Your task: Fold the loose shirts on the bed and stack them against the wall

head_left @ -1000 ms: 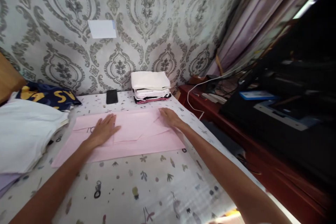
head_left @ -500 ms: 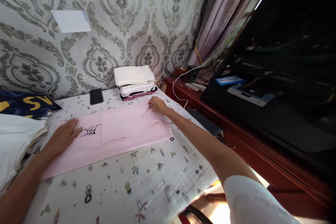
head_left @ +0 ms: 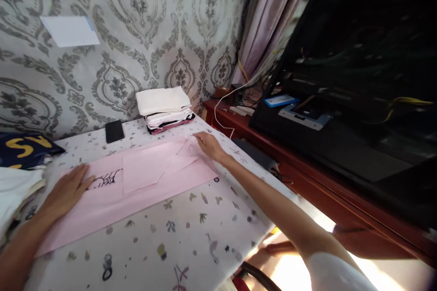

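Observation:
A pink T-shirt (head_left: 143,168) lies stretched across the patterned sheet, one side folded inward and a sleeve angled across the right part. Black lettering shows on its left half. My left hand (head_left: 70,187) rests flat on the left end of the shirt, fingers extended beside the print. At the far right end my right hand (head_left: 207,144) is closed, its thumb and fingers pinching the shirt's edge near the sleeve. Just behind the shirt stands a stack of folded clothes (head_left: 164,102), cream on top with white, black and pink layers below.
A black phone (head_left: 114,131) lies near the wall. White clothing (head_left: 17,191) and a navy garment with yellow letters (head_left: 27,150) sit at the left. A reddish wooden cabinet (head_left: 307,200) borders the bed's right side, with a white cable (head_left: 218,113) and a large black panel (head_left: 358,77) on it.
The view has turned slightly right, so things appear shifted left. My right hand still pinches the shirt's edge, and the sleeve fabric beside it is slightly rearranged. My left hand stays flat.

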`<state>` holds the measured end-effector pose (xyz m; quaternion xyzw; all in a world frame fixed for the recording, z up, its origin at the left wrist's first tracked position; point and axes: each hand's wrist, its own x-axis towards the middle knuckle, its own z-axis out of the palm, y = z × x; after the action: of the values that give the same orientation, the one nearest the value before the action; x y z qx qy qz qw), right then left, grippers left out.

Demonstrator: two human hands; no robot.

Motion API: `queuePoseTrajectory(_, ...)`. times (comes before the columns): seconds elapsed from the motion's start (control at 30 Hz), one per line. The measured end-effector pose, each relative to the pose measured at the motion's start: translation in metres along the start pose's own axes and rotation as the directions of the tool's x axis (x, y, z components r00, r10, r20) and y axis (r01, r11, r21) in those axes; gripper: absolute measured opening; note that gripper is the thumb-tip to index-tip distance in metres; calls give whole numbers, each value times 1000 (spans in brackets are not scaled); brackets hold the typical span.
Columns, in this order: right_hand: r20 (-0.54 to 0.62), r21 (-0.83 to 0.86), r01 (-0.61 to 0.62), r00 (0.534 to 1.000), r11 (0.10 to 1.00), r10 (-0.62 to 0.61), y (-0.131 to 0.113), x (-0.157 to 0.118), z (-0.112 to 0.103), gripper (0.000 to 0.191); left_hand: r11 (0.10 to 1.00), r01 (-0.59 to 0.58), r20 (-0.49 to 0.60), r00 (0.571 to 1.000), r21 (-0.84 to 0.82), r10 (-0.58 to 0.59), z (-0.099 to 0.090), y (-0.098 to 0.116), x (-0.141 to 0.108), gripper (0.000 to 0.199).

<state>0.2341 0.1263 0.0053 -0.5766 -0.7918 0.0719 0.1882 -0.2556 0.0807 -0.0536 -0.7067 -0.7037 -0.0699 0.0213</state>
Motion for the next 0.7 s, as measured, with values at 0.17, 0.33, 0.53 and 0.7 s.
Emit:
queuePoseTrajectory(0.17, -24, 118, 182, 983, 976, -180, -24, -79, 5, 39, 1000, -4, 26, 1000, -3, 4, 5, -3, 1, 77)
queuePoseTrajectory(0.33, 58, 124, 217, 973, 968, -225, -44, -40, 12, 58, 999, 22, 20, 1000, 33, -22, -1, 10, -2, 75)
queuePoseTrajectory(0.53, 123, -59, 74, 990, 995, -66, -53, 43, 51, 70, 999, 37, 64, 997, 18, -38, -10, 21, -8, 69)
queuePoseTrajectory(0.7, 234, -168, 81, 971, 983, -40, -29, 53, 80, 65, 963, 218, 62, 976, -156, -211, -14, 3, -9, 64)
